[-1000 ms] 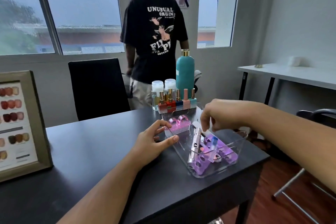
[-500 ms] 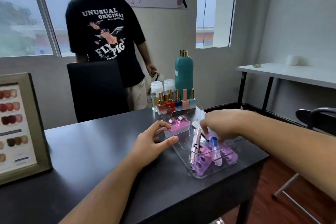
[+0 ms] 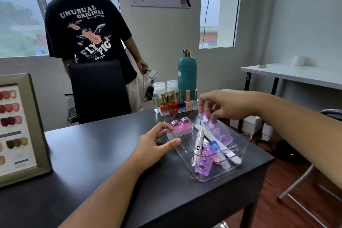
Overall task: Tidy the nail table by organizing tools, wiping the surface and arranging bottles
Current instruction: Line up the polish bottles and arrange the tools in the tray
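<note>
A clear plastic tray point(image 3: 238, 169) stands at the right end of the black nail table point(image 3: 96, 153). Inside it lie a silver pen-like tool point(image 3: 197, 147), a white nail file point(image 3: 224, 149), a blue-capped tube point(image 3: 219, 152) and a purple toe separator point(image 3: 204, 163). My right hand point(image 3: 227, 104) pinches the top end of a second purple toe separator point(image 3: 217, 129), which slants down into the tray. My left hand point(image 3: 156, 144) holds the tray's near-left rim with thumb and fingers, next to a pink toe separator point(image 3: 180, 127). Nail polish bottles point(image 3: 178, 102) stand in a row behind the tray.
A tall teal bottle point(image 3: 187, 76) and two clear white-capped bottles point(image 3: 165, 89) stand behind the polish row. A framed colour chart point(image 3: 16, 127) stands at the table's left. A black chair point(image 3: 98, 90) and a person in a black T-shirt point(image 3: 87, 39) are beyond the table. A white table point(image 3: 292, 74) sits at right.
My right hand has risen out of the tray with a purple toe separator pinched in its fingers. The person behind the chair has shifted. My left hand stays on the rim.
</note>
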Motion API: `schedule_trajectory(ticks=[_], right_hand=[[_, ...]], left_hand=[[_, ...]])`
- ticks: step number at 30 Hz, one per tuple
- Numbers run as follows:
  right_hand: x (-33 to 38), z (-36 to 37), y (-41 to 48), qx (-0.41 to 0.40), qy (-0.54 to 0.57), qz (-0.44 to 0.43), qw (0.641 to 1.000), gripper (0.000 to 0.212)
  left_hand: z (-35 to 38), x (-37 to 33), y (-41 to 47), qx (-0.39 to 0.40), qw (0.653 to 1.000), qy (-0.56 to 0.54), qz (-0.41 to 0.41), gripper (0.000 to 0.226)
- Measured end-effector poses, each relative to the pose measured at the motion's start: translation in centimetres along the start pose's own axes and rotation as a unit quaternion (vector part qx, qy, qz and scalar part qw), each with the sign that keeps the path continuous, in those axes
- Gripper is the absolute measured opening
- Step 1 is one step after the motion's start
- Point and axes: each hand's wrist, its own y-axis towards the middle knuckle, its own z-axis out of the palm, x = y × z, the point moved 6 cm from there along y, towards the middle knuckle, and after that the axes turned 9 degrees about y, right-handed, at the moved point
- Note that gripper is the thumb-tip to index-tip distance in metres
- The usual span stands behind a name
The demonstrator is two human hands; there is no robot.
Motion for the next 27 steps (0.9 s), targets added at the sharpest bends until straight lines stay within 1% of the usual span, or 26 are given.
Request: schedule_trajectory(ticks=[3,5,6,7,8,10,12,14,19,23,27], right_hand=[[1.1,1.8,0.0,0.089,0.073,-0.013,0.993,0.025],[0.9,3.5,0.4,0.127,0.075,0.009,0.989,0.020],[0.5,3.9,0.7,0.118,0.060,0.023,0.991,0.016],[0.1,4.1,1.1,0.090,0.033,0.039,0.995,0.010],[-0.4,4.1,1.5,0.055,-0.004,0.058,0.997,0.008],[-1.5,4.4,2.1,0.009,-0.095,0.113,0.989,0.026],[-2.1,5.3,2.6,0.007,-0.147,0.161,0.976,0.043],[-2.4,6.4,3.2,0.025,-0.139,0.190,0.972,0.045],[-2.9,6.9,3.8,0.045,-0.049,0.237,0.969,0.028],[-3.6,6.2,3.7,0.014,0.013,0.254,0.967,0.029],[-3.9,4.7,4.0,-0.038,0.039,0.247,0.967,0.038]], left_hand=[[0.0,0.0,0.1,0.000,1.000,0.002,-0.001,0.060],[0.0,0.1,0.1,0.000,1.000,0.003,-0.001,0.059],[0.0,0.1,0.1,-0.001,1.000,0.004,-0.001,0.060],[0.0,0.1,0.1,-0.001,1.000,0.003,-0.001,0.060],[0.0,0.1,0.1,-0.002,1.000,0.001,-0.001,0.061],[0.0,0.0,0.1,-0.002,1.000,-0.003,0.001,0.060],[-0.1,-0.1,0.0,0.000,1.000,-0.004,0.002,0.059],[-0.1,-0.3,-0.1,0.001,1.000,-0.001,0.003,0.059],[-0.3,-0.5,-0.2,-0.001,1.000,-0.004,0.002,0.051],[-0.2,-0.5,-0.2,0.005,1.000,0.005,0.004,0.050],[-0.2,-0.3,-0.2,0.008,1.000,0.005,0.002,0.051]])
